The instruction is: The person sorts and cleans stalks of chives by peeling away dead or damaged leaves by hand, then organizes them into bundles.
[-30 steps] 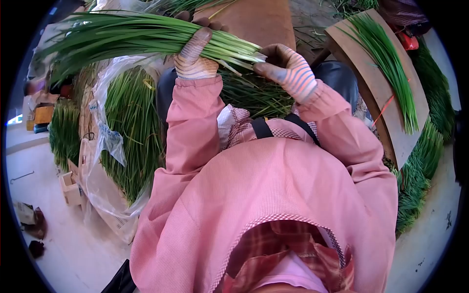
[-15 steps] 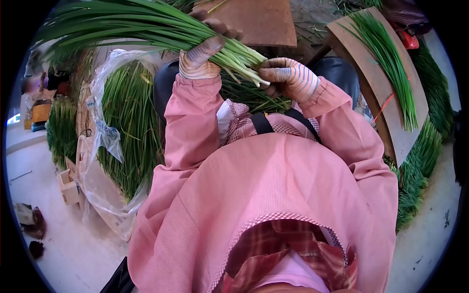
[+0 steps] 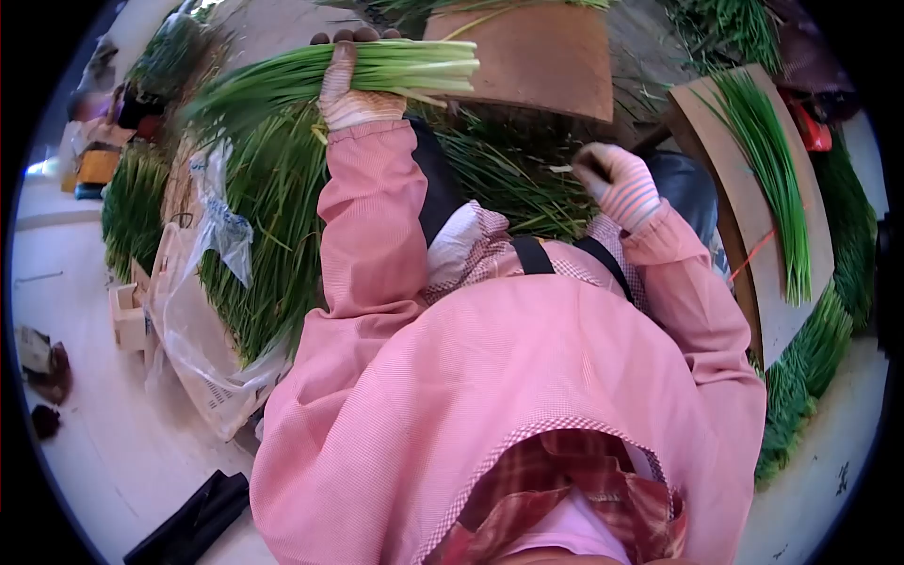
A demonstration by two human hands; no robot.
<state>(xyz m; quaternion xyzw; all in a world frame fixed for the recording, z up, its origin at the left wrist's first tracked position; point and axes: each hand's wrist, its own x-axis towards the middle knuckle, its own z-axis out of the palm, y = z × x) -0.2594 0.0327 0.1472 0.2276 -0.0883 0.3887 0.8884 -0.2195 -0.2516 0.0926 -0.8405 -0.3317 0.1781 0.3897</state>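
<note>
My left hand (image 3: pixel 341 83), in a striped glove with dark fingers, is wrapped around a bunch of garlic chives (image 3: pixel 414 64). Their pale cut ends point right and the green leaves trail left. Away from the bunch, my right hand (image 3: pixel 612 179), gloved the same way, is closed with its fingers curled in. A small pale scrap (image 3: pixel 561 169) shows by its fingertips; whether they grip it I cannot tell. Loose chives (image 3: pixel 513 174) lie below and between the hands, over my lap.
A brown board (image 3: pixel 537 61) stands in front. On the right, a curved board (image 3: pixel 744 188) carries a smaller chive bundle (image 3: pixel 767 169) beside a red tie (image 3: pixel 753 252). At left, a plastic-lined crate (image 3: pixel 202 367) holds many chives (image 3: pixel 268 235). More chives (image 3: pixel 805 377) line the right side.
My right hand has left the cut ends and moved right and down. The left hand has carried the bunch slightly left, turning it nearly level. The view has shifted a little.
</note>
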